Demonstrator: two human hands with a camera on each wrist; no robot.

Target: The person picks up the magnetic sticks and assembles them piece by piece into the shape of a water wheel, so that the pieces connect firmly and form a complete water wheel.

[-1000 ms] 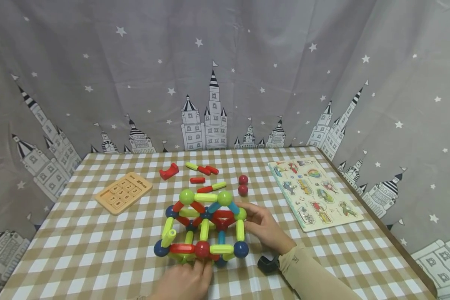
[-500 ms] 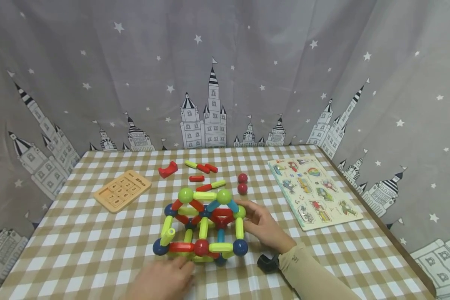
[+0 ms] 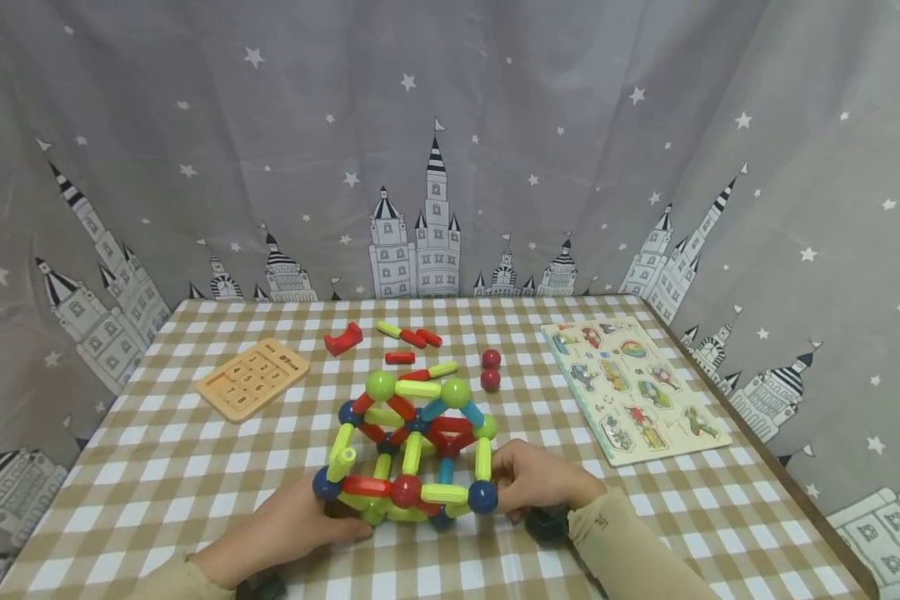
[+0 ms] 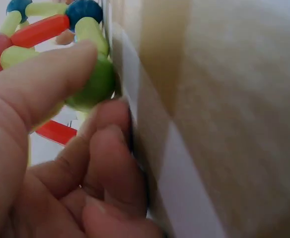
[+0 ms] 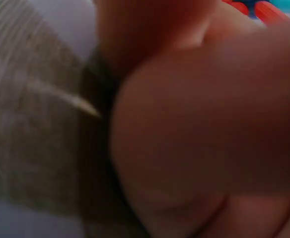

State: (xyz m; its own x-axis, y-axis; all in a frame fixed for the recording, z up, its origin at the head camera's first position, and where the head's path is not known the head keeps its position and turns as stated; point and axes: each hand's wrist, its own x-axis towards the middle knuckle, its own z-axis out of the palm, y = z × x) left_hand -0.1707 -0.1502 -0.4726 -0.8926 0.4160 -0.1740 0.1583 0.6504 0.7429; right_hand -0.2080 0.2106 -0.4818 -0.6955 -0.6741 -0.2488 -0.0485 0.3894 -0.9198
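Note:
A toy frame of magnetic sticks and balls (image 3: 411, 446) stands on the checked cloth, in yellow-green, red and blue. My left hand (image 3: 288, 521) is at its lower left front corner. In the left wrist view, the thumb and fingers of that hand pinch a green ball (image 4: 94, 87) at the base, close to the cloth. My right hand (image 3: 543, 477) is at the lower right side, its curled fingers partly hidden behind the frame beside a dark blue ball (image 3: 483, 497). The right wrist view is blurred and filled by fingers (image 5: 199, 124), so the contact point there is hidden.
Behind the frame lie loose red and yellow-green sticks (image 3: 400, 358), two dark red balls (image 3: 491, 380) and a red curved block (image 3: 343, 339). A wooden number puzzle (image 3: 253, 380) lies left, a picture puzzle board (image 3: 637, 387) right. A grey curtain (image 3: 307, 150) hangs behind.
My left hand has left the front of the frame and come round to its lower left corner. My right hand has slid down and nearer along the right side. The frame stays about in place.

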